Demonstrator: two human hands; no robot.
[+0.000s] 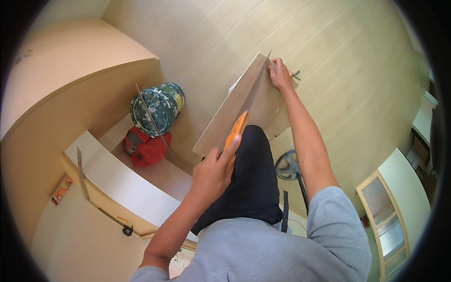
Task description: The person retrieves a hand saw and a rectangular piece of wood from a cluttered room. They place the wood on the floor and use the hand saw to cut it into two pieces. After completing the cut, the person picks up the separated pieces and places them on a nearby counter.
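My left hand [213,171] is closed on the orange handle of a hand saw [237,129]; its long grey blade runs up along a light wood board [230,98] to a tip just past the board's far end. My right hand [280,74] grips the board near that far end, fingers curled over it. My knee in dark trousers [251,155] is at the board's near part. Something white shows under the board's left edge, and a small grey metal piece sticks out beside my right hand, too small to make out.
A paint-spattered bucket [151,113] with a metal strip across it and a red bag [148,148] sit left. A pale cabinet [75,61], white shelf [122,174] and tape measure [127,230] are left. Right are a wheeled metal stand [286,164] and glass-paned door [380,197].
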